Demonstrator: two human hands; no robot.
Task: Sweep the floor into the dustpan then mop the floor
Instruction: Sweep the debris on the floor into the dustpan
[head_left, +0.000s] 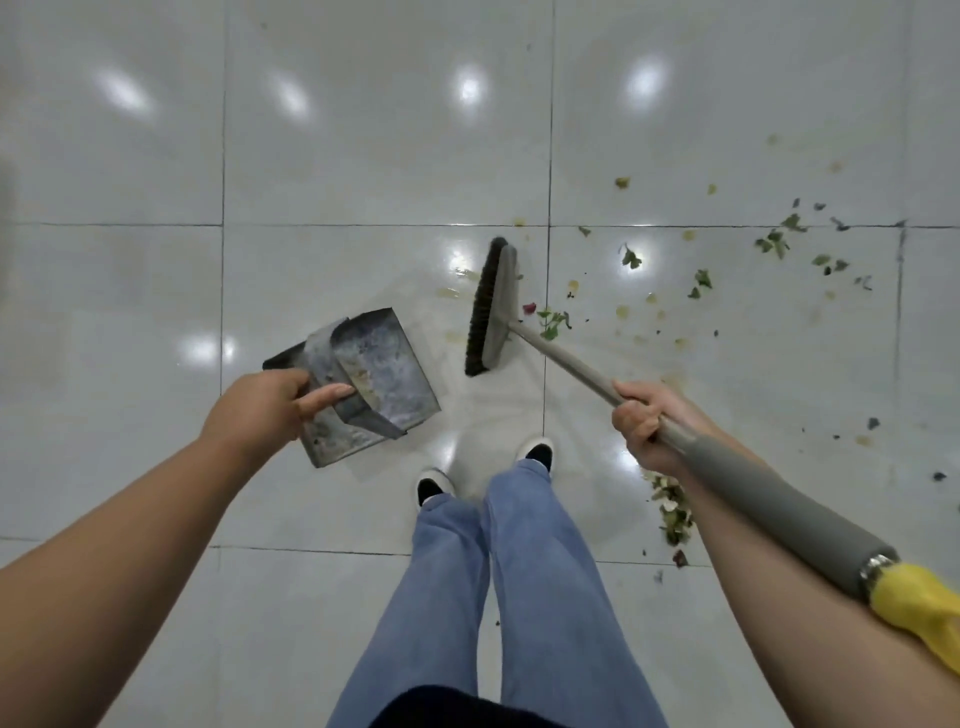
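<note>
Glossy white floor tiles (384, 156); ceiling-light glare (470, 91)

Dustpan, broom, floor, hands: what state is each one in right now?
Dustpan: held by the left hand, almost no scraps in it.
Broom: bristles beside the dustpan's open side.
Floor: glossy tiles, leaf scraps and stains on the right.
Left hand: grips the dustpan handle.
Right hand: grips the broom pole.

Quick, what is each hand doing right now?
Left hand: grips the metal dustpan by its handle.
Right hand: grips the broom by its stick.
</note>
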